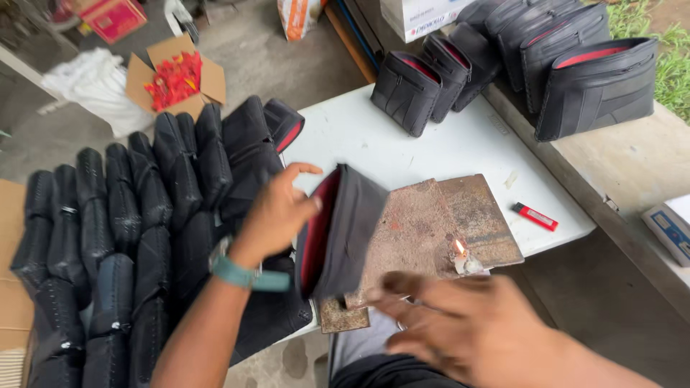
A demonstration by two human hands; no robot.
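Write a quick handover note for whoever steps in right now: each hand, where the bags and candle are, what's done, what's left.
Left hand: holds a black pouch with red lining upright by its edge.
Right hand: blurred, open, empty, near the lit candle on the rusty metal plates.
Red lighter lies on the white table.
Black pouches piled at left; more rowed along the far ledge.
Which pile is finished cannot be told.

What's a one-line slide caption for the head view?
Left hand holds a black red-lined pouch near a lit candle stub; blurred right hand hovers open.
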